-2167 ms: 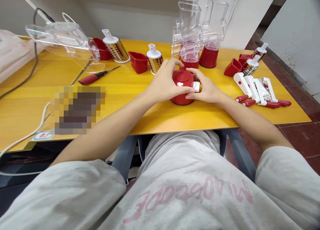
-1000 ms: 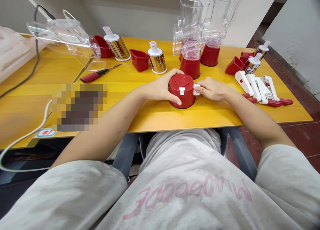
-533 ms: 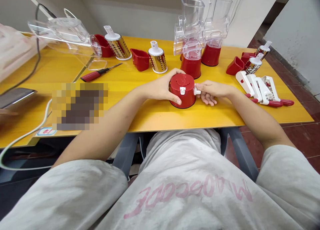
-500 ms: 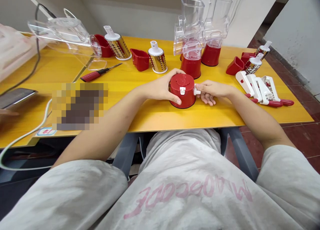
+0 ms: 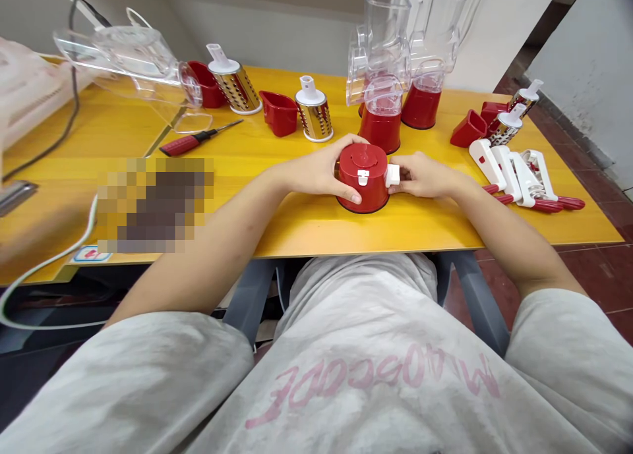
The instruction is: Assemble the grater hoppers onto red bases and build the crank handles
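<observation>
The round red base sits upright near the front edge of the yellow table, a little right of the middle, with a white clip facing the person. The left hand curves round its side, thumb in front and fingers behind, holding it. The right hand is at the white knob, fingers bent in behind it; I can't tell how tightly they grip. Beyond, clear plastic funnels stand on red feet, so see-through that the wall shows through them. An open red cup stands beside a shiny grater drum, and another clear funnel lies on its side at the left, near a red-handled screwdriver. More red cups lie at the right, near white cranks with red grips. Past the table end I see a dark red tiled floor.
</observation>
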Demonstrator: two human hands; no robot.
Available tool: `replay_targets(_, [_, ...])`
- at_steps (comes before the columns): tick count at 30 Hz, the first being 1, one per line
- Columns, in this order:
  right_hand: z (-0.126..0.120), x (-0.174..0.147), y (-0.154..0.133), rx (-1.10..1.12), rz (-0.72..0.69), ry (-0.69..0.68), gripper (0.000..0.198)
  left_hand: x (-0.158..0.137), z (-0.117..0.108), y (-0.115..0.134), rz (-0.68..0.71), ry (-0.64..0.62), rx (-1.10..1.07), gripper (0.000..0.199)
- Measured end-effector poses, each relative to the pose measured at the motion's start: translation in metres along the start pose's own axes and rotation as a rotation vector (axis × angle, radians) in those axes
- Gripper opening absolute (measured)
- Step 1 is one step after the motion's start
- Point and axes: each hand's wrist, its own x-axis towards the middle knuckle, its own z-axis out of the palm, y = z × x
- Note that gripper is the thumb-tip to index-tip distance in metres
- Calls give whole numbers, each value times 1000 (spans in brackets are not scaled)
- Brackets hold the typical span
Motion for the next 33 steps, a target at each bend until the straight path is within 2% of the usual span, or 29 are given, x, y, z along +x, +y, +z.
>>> replay_targets(2, [1, 3, 6, -77, -88, 41, 58, 0, 0, 1, 1, -9, -1, 133])
replay_targets(5, [0, 5, 11, -139, -167, 48, 64, -1, -1, 3, 8, -11, 1, 131])
replay_targets(8, [-3, 0, 8, -213, -162, 95, 73, -1, 0, 2, 18, -13, 0, 131])
replay_targets(11, [-6, -7, -1, -318, -162, 148, 69, -1, 0, 1, 18, -15, -7, 131])
replay_targets(16, [-7, -10, -9, -475, -175, 124, 63, -1, 1, 0, 10, 18, 24, 134])
replay_targets(18, [-6, -8, -8, -448, -168, 103, 68, -1, 2, 0, 11, 31, 30, 133])
replay_targets(22, [-6, -5, -7, -275, -160, 19, 90, -1, 4, -1, 26, 31, 17, 132])
replay_targets(25, [-6, -6, -8, -72, -50, -120, 97, -1, 4, -1, 31, 19, -3, 132])
replay_targets(29, [-4, -9, -9, 132, 71, -230, 94, -1, 3, 0, 20, 11, -5, 133])
replay_targets(33, [0, -7, -3, 91, 62, -158, 79, -1, 1, -1, 19, 0, 12, 134])
